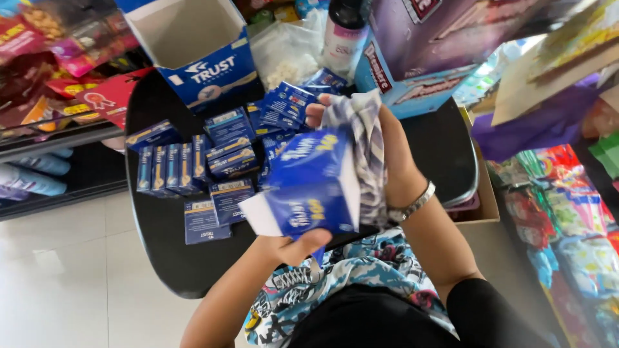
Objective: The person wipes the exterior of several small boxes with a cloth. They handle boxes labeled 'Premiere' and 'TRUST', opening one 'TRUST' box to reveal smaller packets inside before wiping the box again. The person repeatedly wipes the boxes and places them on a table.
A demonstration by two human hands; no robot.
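While my left hand (pixel 298 248) grips a blue and white box (pixel 309 187) from below above the black table (pixel 161 245), my right hand (pixel 387 154) presses a striped cloth (pixel 367 154) against its side; small blue packets (pixel 193 167) crowd the tabletop beyond.

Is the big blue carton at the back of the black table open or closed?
Open. The carton has its top flaps up, and its pale inside shows with nothing visible in it. It stands behind the small boxes on the table.
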